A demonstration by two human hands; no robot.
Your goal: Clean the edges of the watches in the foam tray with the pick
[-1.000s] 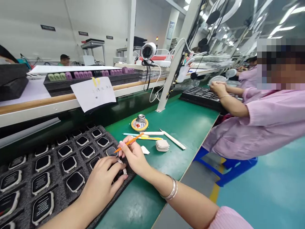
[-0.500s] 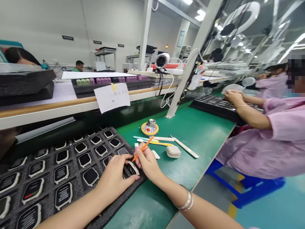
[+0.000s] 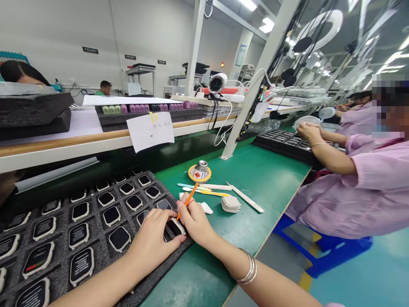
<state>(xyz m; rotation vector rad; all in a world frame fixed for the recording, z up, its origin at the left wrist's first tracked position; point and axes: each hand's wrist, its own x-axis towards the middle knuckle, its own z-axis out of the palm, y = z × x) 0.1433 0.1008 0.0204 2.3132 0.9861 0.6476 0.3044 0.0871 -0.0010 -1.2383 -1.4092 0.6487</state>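
Note:
My left hand [image 3: 151,232] is closed around the edges of a smartwatch [image 3: 181,230] with a pale case, thumb on the near side and fingers on the far side. The watch is tilted at the right edge of a dark foam tray [image 3: 99,245]. In my right hand [image 3: 197,219] an orange pen-like stick [image 3: 192,197] is pinched between thumb and fingers. Its lower tip meets the watch's upper edge; whether it presses on the case or the screen I cannot tell. Several more smartwatches [image 3: 119,238] sit in the tray's pockets, some with lit text.
Right of the tray lie a white cloth [image 3: 206,207], a stack of pale squarish pieces [image 3: 230,204], a yellow-and-white stick [image 3: 217,193] and a white-handled blade [image 3: 247,198]. A metal-topped bottle [image 3: 201,170] stands behind. A co-worker [image 3: 351,170] sits at the right.
The orange stick stands a little steeper, and my right hand has shifted slightly left. My left hand keeps its hold on the watch. The whole view has moved a little.

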